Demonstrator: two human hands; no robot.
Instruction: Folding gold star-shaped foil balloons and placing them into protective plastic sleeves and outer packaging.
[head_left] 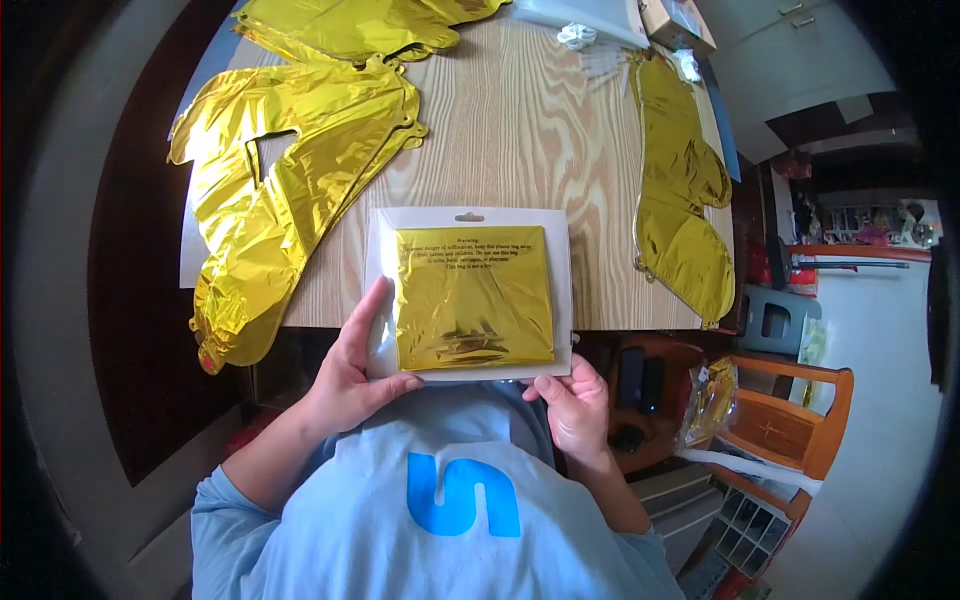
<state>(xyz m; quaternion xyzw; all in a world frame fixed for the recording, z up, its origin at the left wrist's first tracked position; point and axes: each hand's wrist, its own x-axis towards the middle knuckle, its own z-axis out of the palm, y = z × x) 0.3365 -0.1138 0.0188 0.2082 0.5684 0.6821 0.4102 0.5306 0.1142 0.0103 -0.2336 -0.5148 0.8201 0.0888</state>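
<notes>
Between both hands I hold a flat package (475,300) at the table's near edge. It has a white backing with a hang hole at the top, and a folded gold foil balloon shows through its clear wrap. My left hand (352,362) grips the lower left corner, thumb along the bottom edge and fingers up the side, partly behind it. At the lower right corner, my right hand (574,402) pinches the bottom edge between thumb and fingers. Large flat gold foil balloons (330,150) lie on the table to the left, overhanging its near edge.
Another gold foil balloon (680,190) lies along the table's right side. At the far right are clear plastic bags (590,18), a white bundle (576,37) and a cardboard box (678,25). A wooden chair (790,420) with a bag of gold foil stands right of me.
</notes>
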